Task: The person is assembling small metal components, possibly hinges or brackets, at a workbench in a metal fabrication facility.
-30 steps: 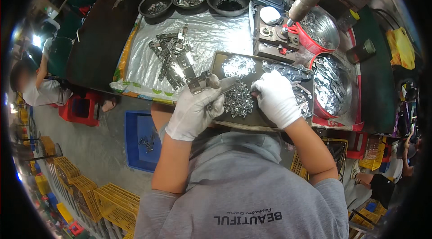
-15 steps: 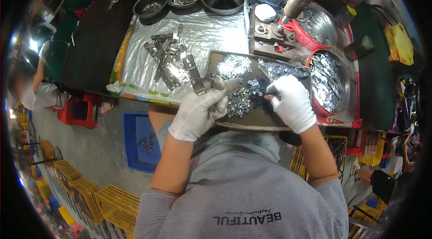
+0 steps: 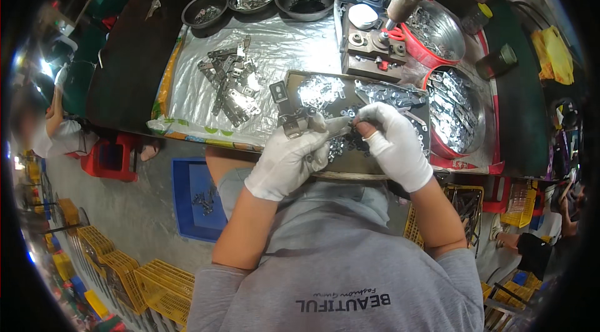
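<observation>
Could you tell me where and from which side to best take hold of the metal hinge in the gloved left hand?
Probably by its long flat arm, from the person's side below. The metal hinge juts up and away from the left hand, whose fingers already pinch its near end, while the right hand works at that end, so the far plate stays free.

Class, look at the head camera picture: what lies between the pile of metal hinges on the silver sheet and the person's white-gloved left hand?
In the head view, between the pile of hinges and the left hand, one metal hinge sticks up, gripped by that hand's fingers.
</observation>
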{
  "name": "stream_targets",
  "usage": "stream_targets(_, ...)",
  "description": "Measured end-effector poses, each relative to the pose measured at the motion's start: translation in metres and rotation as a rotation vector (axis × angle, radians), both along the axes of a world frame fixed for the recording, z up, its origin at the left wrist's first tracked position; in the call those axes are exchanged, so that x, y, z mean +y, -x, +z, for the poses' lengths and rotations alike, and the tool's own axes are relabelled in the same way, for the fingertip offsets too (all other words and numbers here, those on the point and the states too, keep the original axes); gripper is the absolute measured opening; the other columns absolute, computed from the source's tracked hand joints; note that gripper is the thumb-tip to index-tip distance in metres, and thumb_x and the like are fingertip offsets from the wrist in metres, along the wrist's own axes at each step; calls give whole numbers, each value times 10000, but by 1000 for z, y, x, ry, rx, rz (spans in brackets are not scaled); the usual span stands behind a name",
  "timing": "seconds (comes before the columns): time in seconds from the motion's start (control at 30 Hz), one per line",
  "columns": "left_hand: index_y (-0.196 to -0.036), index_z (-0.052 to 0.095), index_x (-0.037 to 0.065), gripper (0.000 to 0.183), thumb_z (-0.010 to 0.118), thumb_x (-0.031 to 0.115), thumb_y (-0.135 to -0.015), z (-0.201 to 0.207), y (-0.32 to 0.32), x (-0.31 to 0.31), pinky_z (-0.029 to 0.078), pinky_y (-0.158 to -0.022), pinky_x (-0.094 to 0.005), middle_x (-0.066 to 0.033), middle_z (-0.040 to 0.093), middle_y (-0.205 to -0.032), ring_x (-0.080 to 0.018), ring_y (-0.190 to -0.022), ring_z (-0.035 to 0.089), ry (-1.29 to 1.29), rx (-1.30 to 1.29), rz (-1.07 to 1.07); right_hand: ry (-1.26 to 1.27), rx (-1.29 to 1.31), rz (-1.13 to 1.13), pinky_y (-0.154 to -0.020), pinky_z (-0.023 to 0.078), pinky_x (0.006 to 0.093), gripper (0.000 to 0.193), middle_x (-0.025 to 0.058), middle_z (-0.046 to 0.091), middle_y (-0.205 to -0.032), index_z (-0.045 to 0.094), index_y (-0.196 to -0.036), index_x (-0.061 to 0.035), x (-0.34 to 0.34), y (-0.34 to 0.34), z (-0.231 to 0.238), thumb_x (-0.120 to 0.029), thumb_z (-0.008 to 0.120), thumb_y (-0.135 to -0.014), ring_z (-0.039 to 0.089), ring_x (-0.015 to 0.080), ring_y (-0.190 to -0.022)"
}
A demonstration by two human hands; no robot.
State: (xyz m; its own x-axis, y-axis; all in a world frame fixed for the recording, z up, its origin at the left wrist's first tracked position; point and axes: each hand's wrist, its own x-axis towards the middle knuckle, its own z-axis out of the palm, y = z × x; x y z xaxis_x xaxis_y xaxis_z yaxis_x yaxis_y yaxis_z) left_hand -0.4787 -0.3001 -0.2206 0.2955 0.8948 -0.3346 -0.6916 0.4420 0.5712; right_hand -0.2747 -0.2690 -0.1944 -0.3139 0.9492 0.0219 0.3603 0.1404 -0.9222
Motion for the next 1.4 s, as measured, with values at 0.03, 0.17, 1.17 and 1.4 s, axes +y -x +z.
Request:
stream_targets(0.03,-1061,568,31,135,595,26,-929,0,0,0,459,-554,-213,-53,602,-813,-118,-654,587,3,-8,-7,-87,-52,-17,-732,493,337,97,147,637,-863,637,-970,-7,-1,3,1,-22,633,-874,624,276,-794)
stream_targets(0.17,-1062,570,30,141,603,26,-925,7,-1,-1,462,-552,-211,-43,606,-817,-111,-654,588,43,39,26,-274,-137,-70,-703,493,358,121,158,630,-852,638,-944,-16,-3,8,-2,-15,684,-833,618,323,-780)
stream_targets(1.17,-1067,548,22,143,575,-16,-931,6,8,1,485,-579,-225,-50,576,-793,-121,-672,582,63,-41,48,-526,-263,9,-703,491,381,165,107,623,-787,691,-865,-70,18,8,13,-25,741,-715,608,307,-772)
stream_targets(1.4,-1010,542,41,81,534,-4,-943,7,16,4,412,-548,-243,-30,512,-749,-120,-632,509,45,28,107,-703,-734,-91,-787,481,408,92,79,652,-802,727,-801,-162,68,0,-24,-113,687,-734,601,293,-837)
